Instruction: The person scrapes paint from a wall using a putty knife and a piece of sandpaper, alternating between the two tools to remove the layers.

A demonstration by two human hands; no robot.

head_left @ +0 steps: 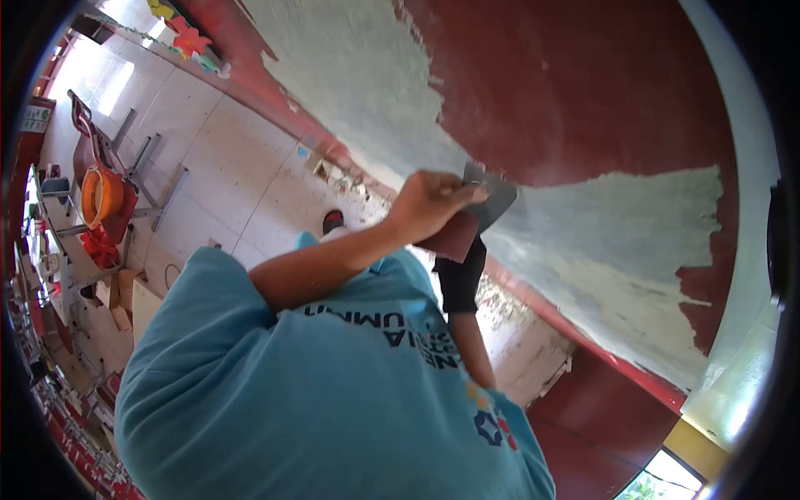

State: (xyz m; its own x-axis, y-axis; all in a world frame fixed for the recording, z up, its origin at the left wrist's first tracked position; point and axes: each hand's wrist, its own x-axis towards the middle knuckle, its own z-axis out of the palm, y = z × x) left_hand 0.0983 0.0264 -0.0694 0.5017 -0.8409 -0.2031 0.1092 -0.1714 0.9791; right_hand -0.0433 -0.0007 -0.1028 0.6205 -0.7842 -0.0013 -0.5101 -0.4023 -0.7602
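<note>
My left hand [433,204] pinches a bent sheet of sandpaper [500,202], with the thumb on top and the fingers curled behind. One part of the sheet is dark grey and another is reddish brown. It is close to the wall [567,100], where dark red paint borders a ragged-edged grey-white patch [600,229]. Whether the sheet touches the wall I cannot make out. My right forearm [475,350] reaches out from below my light blue shirt, with black material [460,283] toward its end. The sandpaper and my left hand hide its far end, so the right fingers do not show.
Pale floor tiles [225,146] lie to the left, with a shoe [332,221] near the wall's base. Crumbs and debris [358,182] line that base. Farther left are a chair [96,150], an orange round container [102,197] and cluttered furniture. Paper flowers [190,37] hang at upper left.
</note>
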